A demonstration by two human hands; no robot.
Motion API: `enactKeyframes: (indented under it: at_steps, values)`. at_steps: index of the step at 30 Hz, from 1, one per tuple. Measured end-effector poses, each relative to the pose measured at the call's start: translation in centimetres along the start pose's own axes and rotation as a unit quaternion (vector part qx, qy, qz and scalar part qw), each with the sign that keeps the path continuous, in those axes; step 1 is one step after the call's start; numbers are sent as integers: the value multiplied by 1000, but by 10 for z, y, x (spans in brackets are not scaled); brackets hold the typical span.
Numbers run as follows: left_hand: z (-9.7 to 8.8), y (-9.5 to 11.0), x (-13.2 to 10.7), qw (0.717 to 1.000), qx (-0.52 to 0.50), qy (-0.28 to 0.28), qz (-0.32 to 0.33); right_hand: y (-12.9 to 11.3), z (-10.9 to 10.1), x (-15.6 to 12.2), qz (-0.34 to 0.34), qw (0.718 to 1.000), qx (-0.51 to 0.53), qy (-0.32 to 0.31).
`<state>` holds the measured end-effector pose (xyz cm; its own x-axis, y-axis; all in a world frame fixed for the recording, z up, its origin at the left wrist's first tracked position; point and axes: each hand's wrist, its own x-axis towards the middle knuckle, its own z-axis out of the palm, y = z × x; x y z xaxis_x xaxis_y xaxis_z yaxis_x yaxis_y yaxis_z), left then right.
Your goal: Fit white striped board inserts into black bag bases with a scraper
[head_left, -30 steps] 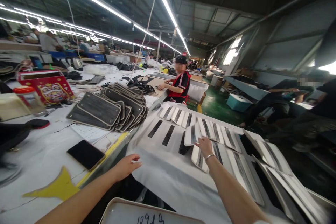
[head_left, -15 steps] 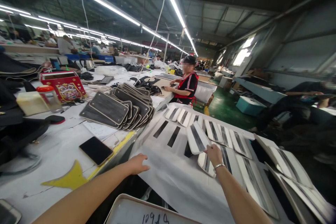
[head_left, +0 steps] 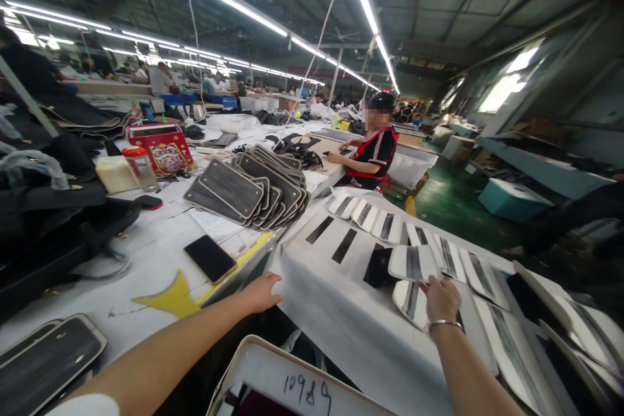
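Note:
My right hand (head_left: 442,302) pinches the near edge of a white panel with a dark stripe (head_left: 413,262), held above the white-covered table. Just under it lies another striped white panel (head_left: 410,302), partly hidden by my hand. A black piece (head_left: 379,266) lies to the left of the held panel, partly covered by it. Two black strips (head_left: 344,246) rest farther left on the covering. My left hand (head_left: 263,292) holds nothing; its fingers are apart near the covering's left edge.
Rows of striped panels (head_left: 482,273) spread over the right table. A stack of dark panels (head_left: 229,188), a phone (head_left: 209,258) and a yellow piece (head_left: 173,296) lie on the left table. A marked white tray-like object (head_left: 302,380) stands in front of me. A co-worker (head_left: 377,149) works beyond.
The view has swung left, so the scene sits farther right. The panel in my right hand has turned, its stripe now nearly upright in the picture. My left hand stays empty.

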<state>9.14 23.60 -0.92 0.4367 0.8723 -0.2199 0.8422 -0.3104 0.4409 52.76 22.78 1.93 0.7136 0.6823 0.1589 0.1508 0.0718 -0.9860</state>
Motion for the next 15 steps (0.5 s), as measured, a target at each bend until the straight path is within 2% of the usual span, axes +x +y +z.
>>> enactKeyframes:
  at_steps: [4,7,9,15]
  values:
    - [9,-1,7,999,29,-34,27,-14,41,-16,-23,983,-90,-159]
    - [17,4,26,995,60,-59,59,-8,58,-32,-30,964,-130,-231]
    - [22,11,43,990,80,-77,82,-2,55,-35,-23,961,-146,-232]
    - [27,33,83,978,125,-125,106,-3,19,-8,3,986,-98,-137]
